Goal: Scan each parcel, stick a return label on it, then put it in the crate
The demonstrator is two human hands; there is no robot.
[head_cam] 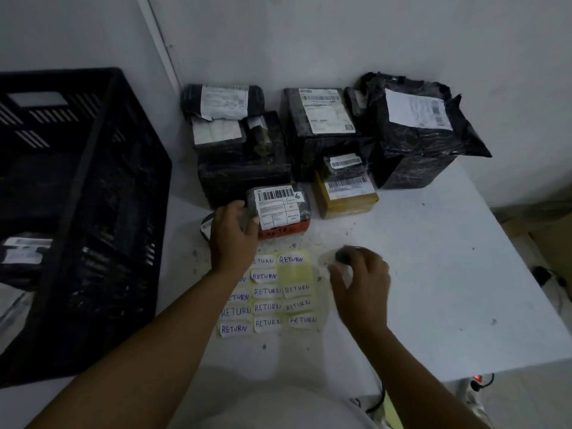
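White table (433, 274) in a corner against white walls, dim light, specks of dirt on the top. Black slatted crate (86, 212) sits at the table's left edge; inside it I see a dark parcel with a white label (24, 253) low on the left. A cluster of wrapped parcels lines the back: black ones (414, 134) with shipping labels, and a yellow box (346, 196) with a barcode label. In front of them, the near parcel (280, 210), dark wrap, orange lower edge, big barcode label facing up, lies on the table. My left hand (233, 236) grips its left end, thumb on the label's edge, fingers curled over the far side. Just below it is the yellow sheet (294, 270) of handwritten RETURN labels (267, 306), a couple of slots already peeled bare. My right hand (360, 281) is right of the sheet, fingers curled round a small dark scanner (343, 257), blurred. A cable with a red light (478, 379) hangs off the table's near right edge.
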